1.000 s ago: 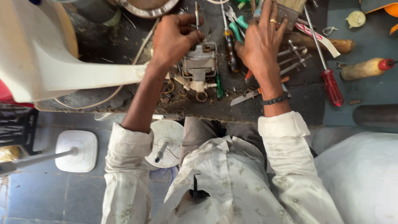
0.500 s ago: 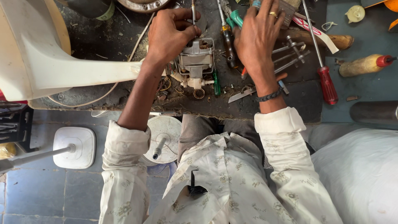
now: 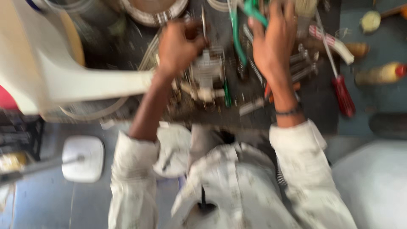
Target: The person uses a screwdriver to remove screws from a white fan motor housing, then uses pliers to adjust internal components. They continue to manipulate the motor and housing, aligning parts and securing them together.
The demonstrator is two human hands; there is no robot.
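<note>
The view is blurred by motion. My left hand (image 3: pixel 178 46) is closed in a fist around a thin metal tool (image 3: pixel 204 21) that stands upright over a small metal motor part (image 3: pixel 207 72) on the dark, cluttered workbench (image 3: pixel 313 110). My right hand (image 3: pixel 275 46) reaches to the bench's far side among loose tools. Its fingers are at the green-handled pliers (image 3: pixel 235 36), but the blur hides whether they grip them. A dark band sits on that wrist. Metal sockets and rods (image 3: pixel 303 63) lie just to the right of this hand.
A red-handled screwdriver (image 3: pixel 343 95) and a yellowish bottle with a red cap (image 3: pixel 381 74) lie at the right. A large white plastic shell (image 3: pixel 63 80) overhangs the left. A round metal ring (image 3: pixel 152 10) is at the top. A white square base (image 3: pixel 82 159) stands on the tiled floor.
My right hand has moved farther up the bench, to the green-handled pliers. The camera has shifted and the picture has gone blurry. My left hand stays at the motor part.
</note>
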